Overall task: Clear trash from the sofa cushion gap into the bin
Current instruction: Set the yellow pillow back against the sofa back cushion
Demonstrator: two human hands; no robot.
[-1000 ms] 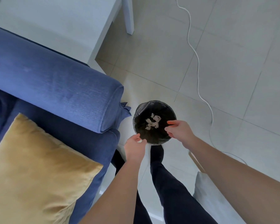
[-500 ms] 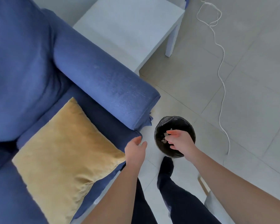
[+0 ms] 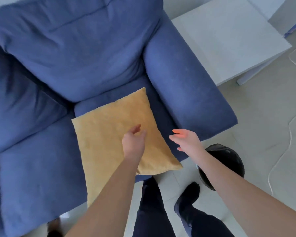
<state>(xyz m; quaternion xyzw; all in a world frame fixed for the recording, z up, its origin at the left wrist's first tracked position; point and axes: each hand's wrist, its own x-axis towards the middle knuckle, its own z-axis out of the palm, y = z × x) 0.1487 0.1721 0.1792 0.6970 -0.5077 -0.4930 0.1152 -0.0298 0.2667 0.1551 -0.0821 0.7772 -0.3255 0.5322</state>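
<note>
A blue sofa (image 3: 96, 53) fills the upper left, with a yellow cushion (image 3: 106, 127) lying on its seat beside the right armrest (image 3: 181, 79). My left hand (image 3: 133, 139) hovers over the cushion, fingers apart and empty. My right hand (image 3: 186, 139) is open and empty above the seat's front corner, near the armrest's end. The black bin (image 3: 229, 158) stands on the floor by the armrest, partly hidden behind my right forearm; its inside is not visible. No trash shows on the sofa.
A white side table (image 3: 229, 36) stands right of the armrest. A white cable (image 3: 290, 124) trails over the tiled floor at the right. My dark-trousered legs and feet (image 3: 186, 194) stand in front of the sofa, next to the bin.
My view has swung from the bin to the sofa. Both hands have left the bin's rim and moved up and left, the left over the yellow cushion, the right opened beside it.
</note>
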